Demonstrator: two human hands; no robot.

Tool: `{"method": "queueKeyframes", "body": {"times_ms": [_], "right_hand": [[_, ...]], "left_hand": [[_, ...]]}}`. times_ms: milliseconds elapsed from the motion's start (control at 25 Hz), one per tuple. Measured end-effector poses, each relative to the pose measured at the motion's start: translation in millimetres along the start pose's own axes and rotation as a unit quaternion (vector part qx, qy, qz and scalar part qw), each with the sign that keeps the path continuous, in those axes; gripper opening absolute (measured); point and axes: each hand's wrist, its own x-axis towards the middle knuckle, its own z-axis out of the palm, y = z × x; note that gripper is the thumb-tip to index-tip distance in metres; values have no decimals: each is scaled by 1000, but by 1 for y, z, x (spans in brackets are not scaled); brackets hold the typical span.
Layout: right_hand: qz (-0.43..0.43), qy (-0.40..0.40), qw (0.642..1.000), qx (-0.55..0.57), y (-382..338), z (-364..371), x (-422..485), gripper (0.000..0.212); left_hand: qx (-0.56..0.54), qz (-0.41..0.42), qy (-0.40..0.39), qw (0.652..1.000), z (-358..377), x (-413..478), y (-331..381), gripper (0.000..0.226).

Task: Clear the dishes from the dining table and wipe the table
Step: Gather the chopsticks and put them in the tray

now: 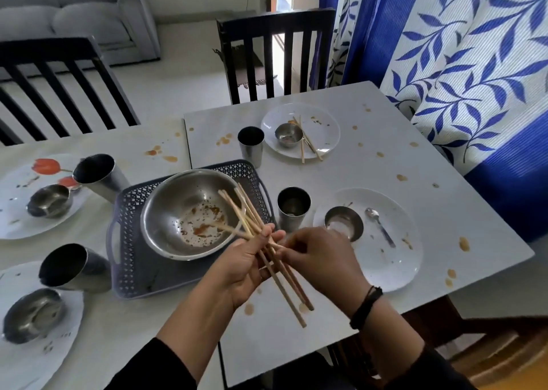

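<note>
Head view: left hand [246,266] palm-up over the near edge of the table [385,158], fingers curled round a loose bundle of chopsticks [250,211]. Right hand [320,259] just beside it, back up, fingertips pinching the same bundle where it crosses the left fingers. Black wristband [366,306] on the right wrist. Upper stick ends fanned out over the big bowl [166,208], lower ends pointing back toward the body.

Big bowl steel, smeared orange inside, sitting in a latticed tray [133,259] at mid-table. Right of the tray, a tumbler [293,208] upright, then the near plate [394,259] bearing a small bowl [344,222] and a spoon [381,226].

Farther back, the far plate [323,134] with a far bowl [288,134] and a stick pair [302,146] lying across it, a far tumbler [251,145] just beside.

At left, a flower plate [17,205] carrying a steel cup [49,201], a tall tumbler [98,176] by its rim. Nearer, a left plate [44,357] with a left bowl [32,315], a left tumbler [74,266] close by.

Orange drips scattered over the tabletop. Blue leaf-print curtain [474,78] at right.
</note>
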Motion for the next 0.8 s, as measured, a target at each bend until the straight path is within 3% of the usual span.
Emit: {"method": "queueKeyframes", "body": {"times_ms": [120, 240, 360, 520, 640, 800], "right_hand": [[-36, 80, 996, 24, -3, -11, 23, 32], [19, 175, 984, 22, 35, -33, 100, 25], [103, 122, 986, -50, 80, -42, 204, 36], [127, 43, 981, -143, 108, -14, 301, 40], [141, 57, 972, -179, 116, 6, 324, 43], [118, 98, 965, -215, 126, 8, 329, 19]], "left_hand": [[-40, 0, 12, 999, -7, 8, 9, 18], [-73, 13, 11, 997, -10, 16, 25, 20], [-83, 33, 29, 996, -6, 31, 43, 22], [-100, 45, 45, 993, -3, 51, 61, 28], [-106, 50, 48, 992, -2, 61, 69, 36], [-112, 54, 62, 990, 0, 68, 71, 31]]}}
